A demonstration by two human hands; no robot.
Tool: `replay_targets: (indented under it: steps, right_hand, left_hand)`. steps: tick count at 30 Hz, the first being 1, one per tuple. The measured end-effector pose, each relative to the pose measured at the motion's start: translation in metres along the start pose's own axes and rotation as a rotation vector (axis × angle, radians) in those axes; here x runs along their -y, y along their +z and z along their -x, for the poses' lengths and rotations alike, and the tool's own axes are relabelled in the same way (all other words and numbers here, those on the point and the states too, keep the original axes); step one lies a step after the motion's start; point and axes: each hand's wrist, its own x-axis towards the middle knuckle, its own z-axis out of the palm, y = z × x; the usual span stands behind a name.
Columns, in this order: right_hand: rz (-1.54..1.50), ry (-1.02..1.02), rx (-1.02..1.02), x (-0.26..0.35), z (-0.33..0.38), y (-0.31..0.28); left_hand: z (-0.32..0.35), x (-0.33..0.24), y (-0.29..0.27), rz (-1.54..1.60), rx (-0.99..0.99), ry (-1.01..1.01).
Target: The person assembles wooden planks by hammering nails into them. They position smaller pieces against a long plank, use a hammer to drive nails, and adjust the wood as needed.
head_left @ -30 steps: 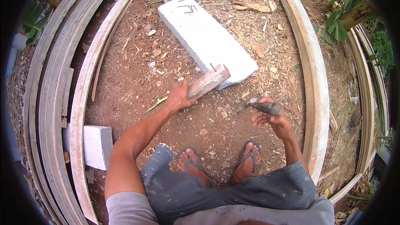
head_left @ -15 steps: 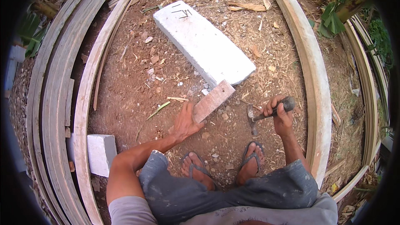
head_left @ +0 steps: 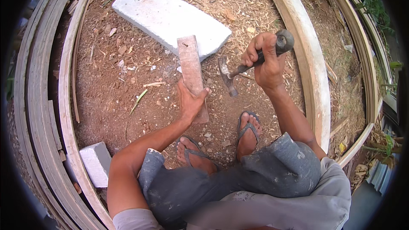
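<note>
Wood plank (head_left: pixel 191 73) gripped upright by left hand (head_left: pixel 190 102); right hand (head_left: pixel 265 61) clenches claw hammer (head_left: pixel 251 61). Steady plank, strike squarely.

Two hands are in view, the left hand (head_left: pixel 190 102) and the right hand (head_left: pixel 265 61). There is one hammer (head_left: pixel 251 64) and one short wooden board (head_left: pixel 192 76). Two white blocks lie on the dirt: one long slab (head_left: pixel 168 17) and one small block (head_left: pixel 97 163). Two feet show, each in a sandal: one sandal (head_left: pixel 194 155) and another (head_left: pixel 248 130).
</note>
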Motion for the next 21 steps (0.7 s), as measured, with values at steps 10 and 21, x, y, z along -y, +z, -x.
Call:
replay_targets:
  steps: [10, 21]
  right_hand:
    - [0.448, 0.056, -0.224, 0.019, 0.030, -0.020]
    - [0.348, 0.077, -0.488, 0.020, 0.075, -0.032]
  left_hand:
    - [-0.016, 0.001, 0.011, -0.018, 0.092, 0.020]
    - [0.000, -0.026, 0.076, -0.269, 0.620, 0.310]
